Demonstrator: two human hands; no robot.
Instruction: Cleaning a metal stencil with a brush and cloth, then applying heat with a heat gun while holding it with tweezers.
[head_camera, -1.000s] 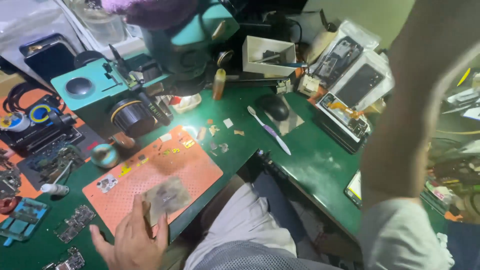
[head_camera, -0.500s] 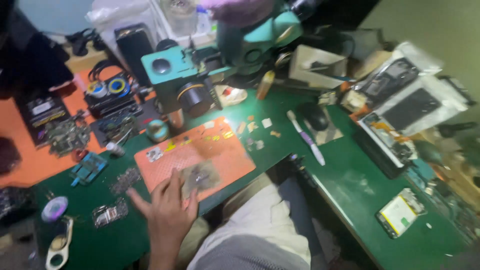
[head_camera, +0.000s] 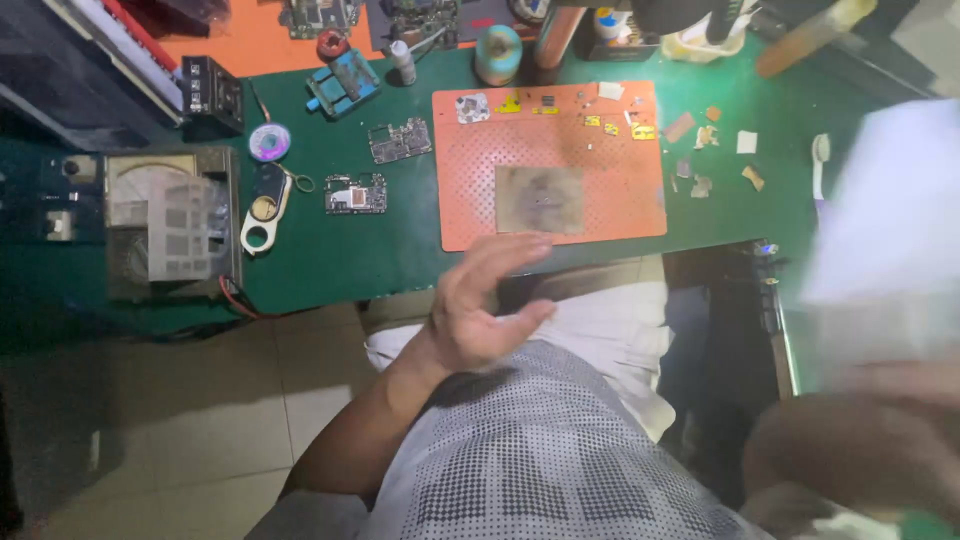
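Counting what's on the green bench (head_camera: 400, 260): one orange perforated work mat (head_camera: 560, 165), one grey square plate (head_camera: 540, 200) lying flat on the near half of that mat, two bare circuit boards (head_camera: 400, 140) on the green just left of the mat (the second one (head_camera: 355, 193) sits nearer and a bit further left), one small round purple disc (head_camera: 269, 141), one white oval tag (head_camera: 262, 212) beside it, and one boxy metal unit (head_camera: 170, 225) at the left edge. A scatter of tiny yellow and white parts (head_camera: 600, 120) runs along the mat's far edge; too small to count properly.

Left hand (head_camera: 480, 305) hangs in the air over the lap, just off the near edge of the bench. Palm faces right, fingers (head_camera: 505, 255) straight and pointing up towards the mat, thumb (head_camera: 525, 318) spread out to the side, so it's open and holding nothing. The forearm comes in from the lower left.

The plate is the closest thing to those fingertips, not touched. It's slightly wider than deep, long side running left-right, square with the mat's edges.

Right hand (head_camera: 860, 440) is a brown blur at the lower right with a pale smear (head_camera: 880, 230) above it (honestly can't tell if it's gripping anything).
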